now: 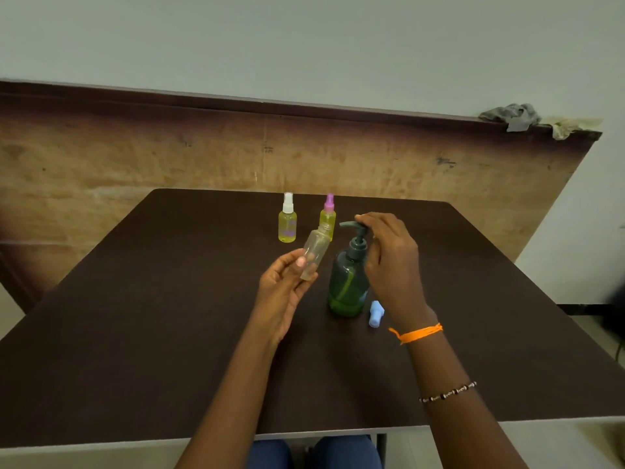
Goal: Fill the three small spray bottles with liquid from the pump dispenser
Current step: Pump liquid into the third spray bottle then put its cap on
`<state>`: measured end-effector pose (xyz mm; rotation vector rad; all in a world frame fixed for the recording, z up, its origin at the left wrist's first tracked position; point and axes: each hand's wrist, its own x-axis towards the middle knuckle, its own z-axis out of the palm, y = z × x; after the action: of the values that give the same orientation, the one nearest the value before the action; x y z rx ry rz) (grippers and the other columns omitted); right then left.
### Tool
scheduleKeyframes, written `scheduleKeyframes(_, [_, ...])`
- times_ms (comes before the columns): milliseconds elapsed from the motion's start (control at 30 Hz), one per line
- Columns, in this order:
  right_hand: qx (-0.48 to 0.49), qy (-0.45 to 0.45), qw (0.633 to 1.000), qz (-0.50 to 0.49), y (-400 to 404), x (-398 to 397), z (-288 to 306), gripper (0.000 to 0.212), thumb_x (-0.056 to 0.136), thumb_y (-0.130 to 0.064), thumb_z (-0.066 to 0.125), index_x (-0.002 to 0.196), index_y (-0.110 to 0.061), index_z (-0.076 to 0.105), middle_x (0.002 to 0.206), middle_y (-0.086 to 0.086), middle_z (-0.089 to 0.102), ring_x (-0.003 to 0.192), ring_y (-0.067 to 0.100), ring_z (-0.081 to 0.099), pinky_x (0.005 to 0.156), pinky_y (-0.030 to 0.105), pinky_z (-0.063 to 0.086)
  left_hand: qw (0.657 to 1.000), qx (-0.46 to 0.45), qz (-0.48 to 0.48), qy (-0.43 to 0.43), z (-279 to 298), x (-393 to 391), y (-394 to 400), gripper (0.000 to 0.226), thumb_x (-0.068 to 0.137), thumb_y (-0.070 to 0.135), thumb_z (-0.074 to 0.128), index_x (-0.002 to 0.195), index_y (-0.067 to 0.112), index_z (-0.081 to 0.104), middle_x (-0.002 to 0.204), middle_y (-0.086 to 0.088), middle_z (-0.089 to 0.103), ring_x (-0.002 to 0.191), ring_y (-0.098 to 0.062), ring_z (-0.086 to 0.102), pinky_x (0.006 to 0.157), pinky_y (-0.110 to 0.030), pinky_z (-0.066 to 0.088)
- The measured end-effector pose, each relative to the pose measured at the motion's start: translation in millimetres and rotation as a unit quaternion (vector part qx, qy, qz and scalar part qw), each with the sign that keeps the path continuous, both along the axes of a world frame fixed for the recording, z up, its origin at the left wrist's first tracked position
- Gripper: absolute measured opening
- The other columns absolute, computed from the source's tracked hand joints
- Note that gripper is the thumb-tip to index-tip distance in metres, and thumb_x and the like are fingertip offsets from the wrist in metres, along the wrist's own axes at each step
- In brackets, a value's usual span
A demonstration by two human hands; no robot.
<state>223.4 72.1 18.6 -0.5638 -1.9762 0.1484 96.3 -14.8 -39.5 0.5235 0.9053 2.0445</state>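
Between hands (284,292), open bottle (315,250), pump dispenser (348,282)

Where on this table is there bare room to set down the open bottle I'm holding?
Bare tabletop lies left of your left hand, and along the right side past the blue cap. It is crowded in the middle, around the pump dispenser and the two filled spray bottles behind it.

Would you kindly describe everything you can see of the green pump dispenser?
The pump dispenser is a rounded bottle of translucent dark green plastic with a darker collar and pump head, its spout pointing left. A dip tube shows inside, and greenish liquid sits low in it. It stands upright on the dark table. The right hand rests fingers on the pump head; the left hand tilts an uncapped clear bottle toward the spout.
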Motion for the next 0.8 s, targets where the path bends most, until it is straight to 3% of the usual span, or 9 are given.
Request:
scheduleKeyframes(167, [0.021,-0.006,0.999,-0.031,-5,-6,-5,0.046,0.079,-0.007,0.03,0.108,0.003,0.065,0.105,0.015,0.062,0.099,0.027,0.059,0.089,0.025,0.045,0.999,-0.002,-0.044,-0.01,1,-5,5,0.021,0.087,0.001,0.054,0.107,0.006,0.06,0.099,-0.005,0.072,0.096,-0.014,0.068,0.082,-0.021,0.054])
scheduleKeyframes(433, [0.051,-0.001,0.995,-0.081,-6,-15,-5,0.041,0.081,-0.007,0.032,0.099,0.003,0.067,0.093,0.015,0.062,0.085,0.029,0.06,0.075,0.027,0.047,0.997,0.034,-0.055,-0.04,0,-7,11,0.029,0.081,-0.001,0.054,0.109,0.006,0.059,0.101,-0.006,0.072,0.1,-0.016,0.067,0.091,-0.025,0.051])
scheduleKeyframes(800, [0.112,0.024,0.986,-0.118,2,-23,-28,0.026,0.082,0.01,0.047,0.101,0.006,0.065,0.094,0.02,0.062,0.09,0.028,0.056,0.082,0.028,0.046,0.999,0.031,-0.043,-0.011,-3,-20,18,0.033,0.086,-0.011,0.046,0.113,0.002,0.059,0.118,-0.014,0.064,0.113,-0.023,0.06,0.094,-0.025,0.049])
